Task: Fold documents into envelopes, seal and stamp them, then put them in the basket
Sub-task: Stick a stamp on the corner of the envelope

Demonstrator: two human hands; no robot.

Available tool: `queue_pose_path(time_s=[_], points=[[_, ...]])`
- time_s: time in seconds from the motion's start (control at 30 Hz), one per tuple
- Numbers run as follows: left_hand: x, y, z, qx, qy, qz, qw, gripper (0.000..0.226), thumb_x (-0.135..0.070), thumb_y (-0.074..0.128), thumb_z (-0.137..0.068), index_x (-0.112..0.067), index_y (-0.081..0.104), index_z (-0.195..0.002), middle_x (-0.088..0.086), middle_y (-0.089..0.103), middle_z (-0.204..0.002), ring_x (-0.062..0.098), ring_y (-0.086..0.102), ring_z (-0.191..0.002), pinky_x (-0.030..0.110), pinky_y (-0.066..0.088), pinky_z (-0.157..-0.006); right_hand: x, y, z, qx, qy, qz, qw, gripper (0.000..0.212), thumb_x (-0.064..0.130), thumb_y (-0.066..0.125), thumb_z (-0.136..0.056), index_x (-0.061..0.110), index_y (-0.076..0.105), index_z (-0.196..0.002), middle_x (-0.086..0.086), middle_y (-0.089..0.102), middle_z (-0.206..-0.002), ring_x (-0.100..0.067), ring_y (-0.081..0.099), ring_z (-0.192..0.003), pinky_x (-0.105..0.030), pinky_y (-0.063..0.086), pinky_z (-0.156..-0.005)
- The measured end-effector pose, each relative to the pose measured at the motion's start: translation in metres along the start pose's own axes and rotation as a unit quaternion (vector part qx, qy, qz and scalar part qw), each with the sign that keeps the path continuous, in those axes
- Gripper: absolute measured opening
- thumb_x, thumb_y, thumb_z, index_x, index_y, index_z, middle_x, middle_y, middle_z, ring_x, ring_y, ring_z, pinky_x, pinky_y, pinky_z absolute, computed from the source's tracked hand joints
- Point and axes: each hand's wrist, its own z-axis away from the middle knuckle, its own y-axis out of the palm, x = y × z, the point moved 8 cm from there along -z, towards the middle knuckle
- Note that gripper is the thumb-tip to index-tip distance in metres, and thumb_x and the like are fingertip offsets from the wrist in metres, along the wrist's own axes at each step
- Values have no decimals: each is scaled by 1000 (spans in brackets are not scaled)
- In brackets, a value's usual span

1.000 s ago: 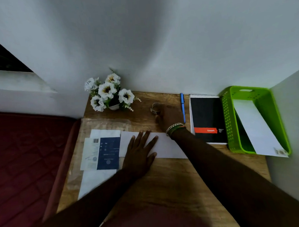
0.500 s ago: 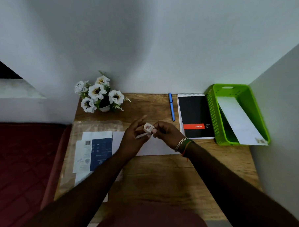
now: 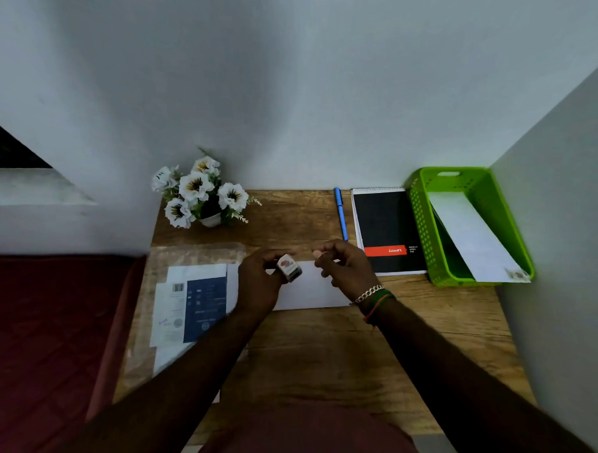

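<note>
- Now grips the small stamp (image 3: 288, 268) alone in the left hand (image 3: 259, 283), centre of the frame.
- Draws the right hand (image 3: 344, 270) off to the right, fingers curled, apart from it.

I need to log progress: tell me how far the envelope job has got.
Done: one white envelope leans in the green plastic basket. In hand: the left hand grips a small stamp block over a white envelope on the wooden table; the right hand hovers beside it. Left: stamping, basketing, and the papers at left.
</note>
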Motion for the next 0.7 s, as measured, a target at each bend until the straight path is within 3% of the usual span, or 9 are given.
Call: queue_pose_path(time_s=[0.07,0.13,0.27,0.37,0.6,0.7], points=[[-5,-2,0,-14,27,-24,999,34,4,80,-78,-16,76,-105,-1,74,-106,9,68,-95,15,56,-70,5,4,2,13,-16,-10,1000,6,17,70,-91,14,71,-96,-2,68,-81,-2,61,-63,-14,44,-54],[-11,-3,1,-17,50,-38,998,34,-1,82,-78,-24,74,-102,-8,72,-102,0,66,-92,23,58,-77,14,12,3,42,-57,1,998,7,16,71,-90,17,72,-97,5,69,-87,-2,65,-75,-16,51,-60],[-18,3,-1,12,79,-67,995,25,-6,81,-80,-20,78,-101,-3,74,-102,9,68,-92,27,56,-80,17,23,-1,74,-106,48,990,18,26,73,-89,18,72,-105,-1,68,-103,-14,66,-97,-36,59,-81],[-23,5,-2,20,89,-70,993,29,-3,79,-81,-26,74,-99,-3,72,-98,10,66,-88,21,52,-74,16,24,-5,80,-110,74,988,10,28,74,-88,23,71,-97,0,70,-101,-13,65,-95,-38,57,-81],[-15,12,-11,55,90,-126,986,27,2,74,-84,-13,78,-105,4,73,-104,16,67,-92,31,54,-77,18,19,-13,83,-93,65,990,9,14,72,-88,22,69,-86,2,70,-93,-17,67,-89,-40,57,-81],[-16,14,-20,64,88,-123,986,25,-2,72,-88,-16,77,-108,1,73,-109,11,67,-96,32,57,-82,17,14,-16,71,-86,59,992,5,17,69,-90,22,67,-88,4,69,-95,-16,65,-91,-34,54,-81]])
